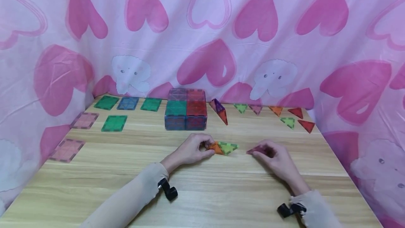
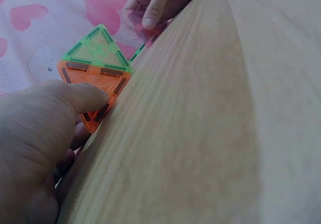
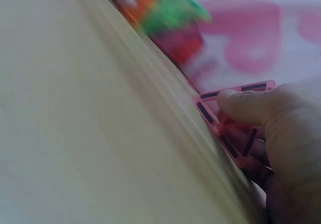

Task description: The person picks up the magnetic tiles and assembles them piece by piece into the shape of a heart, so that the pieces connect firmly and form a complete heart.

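Note:
My left hand [image 1: 193, 149] pinches an orange triangular magnetic tile [image 1: 216, 148] between thumb and fingers, low over the table. Edge to edge with it is a light green triangular tile [image 2: 98, 48], which leans at an angle in the left wrist view. To the right, my right hand [image 1: 276, 156] grips a pink triangular tile [image 3: 228, 144] with dark magnet strips along its edges. The thumb lies across its face, and the other fingers are partly hidden behind it. A short gap separates this pink tile from the green one.
A box of square magnetic tiles [image 1: 175, 107] stands at the back centre, beside a joined purple and red-orange piece [image 1: 220, 110]. Several square tiles, including a blue one [image 1: 128, 103], lie at left; several triangles, including a red one [image 1: 306, 126], lie at back right.

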{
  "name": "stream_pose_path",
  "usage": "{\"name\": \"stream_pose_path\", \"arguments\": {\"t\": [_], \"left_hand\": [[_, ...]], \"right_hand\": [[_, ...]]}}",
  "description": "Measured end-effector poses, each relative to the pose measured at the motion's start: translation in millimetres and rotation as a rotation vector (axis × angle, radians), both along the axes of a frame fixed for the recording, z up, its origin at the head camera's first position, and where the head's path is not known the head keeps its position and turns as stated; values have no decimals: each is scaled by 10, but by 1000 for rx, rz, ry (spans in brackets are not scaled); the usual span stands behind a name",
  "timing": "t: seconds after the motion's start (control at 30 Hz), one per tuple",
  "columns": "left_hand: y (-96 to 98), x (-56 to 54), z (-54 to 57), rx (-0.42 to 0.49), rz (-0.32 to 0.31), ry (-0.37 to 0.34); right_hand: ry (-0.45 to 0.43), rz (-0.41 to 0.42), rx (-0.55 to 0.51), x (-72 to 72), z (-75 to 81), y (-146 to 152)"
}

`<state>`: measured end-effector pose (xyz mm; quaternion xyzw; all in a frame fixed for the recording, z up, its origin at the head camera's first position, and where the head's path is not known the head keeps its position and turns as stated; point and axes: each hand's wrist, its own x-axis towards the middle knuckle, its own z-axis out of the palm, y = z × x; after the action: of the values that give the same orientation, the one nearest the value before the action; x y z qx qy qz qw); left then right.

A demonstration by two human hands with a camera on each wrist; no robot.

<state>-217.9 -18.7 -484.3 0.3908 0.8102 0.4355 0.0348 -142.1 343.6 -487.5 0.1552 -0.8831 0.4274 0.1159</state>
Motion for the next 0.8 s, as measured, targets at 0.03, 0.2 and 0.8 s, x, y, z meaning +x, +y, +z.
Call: {"name": "stream_pose_path", "arguments": {"t": [0.03,0.2,0.8], "left_hand": [[-3,0,3,1,0,-2],[-16,0,11,-4,4,2],[8,2,-3,13,-20,5]], "right_hand": [[-2,14,-3,0,-2,-106],[-27,62,-16,-6,-8,-507],[-38,-5,0,100,1,-456]]}}
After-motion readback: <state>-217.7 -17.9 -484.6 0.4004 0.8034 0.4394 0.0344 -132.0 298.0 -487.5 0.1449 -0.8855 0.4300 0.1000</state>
